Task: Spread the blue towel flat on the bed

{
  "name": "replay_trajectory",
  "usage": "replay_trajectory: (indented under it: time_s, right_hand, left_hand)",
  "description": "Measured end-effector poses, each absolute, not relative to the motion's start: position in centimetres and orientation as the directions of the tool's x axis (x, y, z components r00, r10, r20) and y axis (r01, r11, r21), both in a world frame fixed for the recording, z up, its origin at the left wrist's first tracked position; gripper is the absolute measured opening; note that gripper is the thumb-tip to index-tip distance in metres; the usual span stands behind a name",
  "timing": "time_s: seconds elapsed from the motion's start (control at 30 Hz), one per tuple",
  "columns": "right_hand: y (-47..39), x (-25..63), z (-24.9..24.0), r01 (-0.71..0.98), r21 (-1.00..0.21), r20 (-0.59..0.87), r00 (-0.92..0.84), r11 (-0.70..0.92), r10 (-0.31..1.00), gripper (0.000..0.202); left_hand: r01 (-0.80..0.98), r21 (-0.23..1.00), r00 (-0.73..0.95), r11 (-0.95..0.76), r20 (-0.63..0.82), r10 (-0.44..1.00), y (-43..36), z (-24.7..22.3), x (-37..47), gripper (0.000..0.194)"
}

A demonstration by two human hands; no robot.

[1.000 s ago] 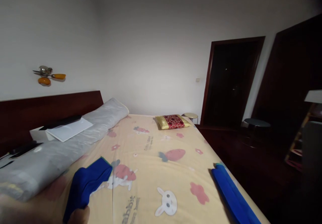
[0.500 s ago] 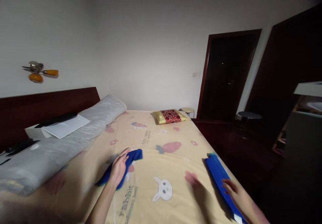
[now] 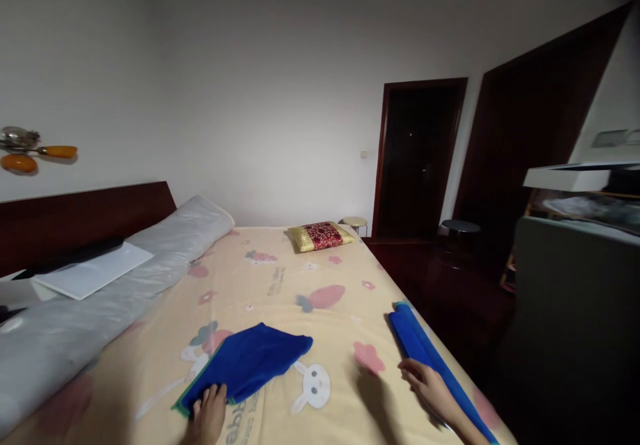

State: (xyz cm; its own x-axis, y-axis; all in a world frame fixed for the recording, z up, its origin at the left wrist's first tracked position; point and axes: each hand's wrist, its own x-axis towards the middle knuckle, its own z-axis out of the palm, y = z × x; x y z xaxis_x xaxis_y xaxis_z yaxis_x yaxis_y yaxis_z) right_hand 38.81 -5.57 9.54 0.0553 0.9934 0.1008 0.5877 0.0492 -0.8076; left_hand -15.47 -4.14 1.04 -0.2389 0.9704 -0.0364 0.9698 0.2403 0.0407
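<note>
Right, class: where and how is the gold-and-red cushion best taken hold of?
Probably grip the cushion by its long near edge, coming from the near side: it lies flat, with that edge uncovered and facing the camera.

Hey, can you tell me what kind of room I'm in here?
It looks like a bedroom, probably in a home: there's a wide bed surface with a rabbit-print sheet, a dark wooden headboard against the wall, and a gold and red cushion at the far end.
</note>
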Motion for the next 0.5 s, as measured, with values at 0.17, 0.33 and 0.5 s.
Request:
replay_trajectory:
  time_s: [0.17,0.33,0.5]
  right_hand:
    - [-5.9,37.5,10.3,0.614,-0.784,0.111,0.004,0.085,0.994,0.035]
    - [-6.0,37.3,9.6,0.701,-0.699,0.12,-0.079,0.141,0.99,0.035]
    - [-6.0,37.9,9.2,0.74,-0.662,0.116,-0.062,0.124,0.991,0.036]
  left_hand:
    - [0.98,0.181,-0.1,0.081,0.1,0.99,-1.8,4.0,-10.8,0.044]
    - [0.988,0.157,0.01,-0.008,-0.009,1.0,-2.2,3.2,-9.5,0.032]
    - [0.965,0.207,-0.118,0.159,-0.196,0.973,-3.4,0.3,-12.8,0.057]
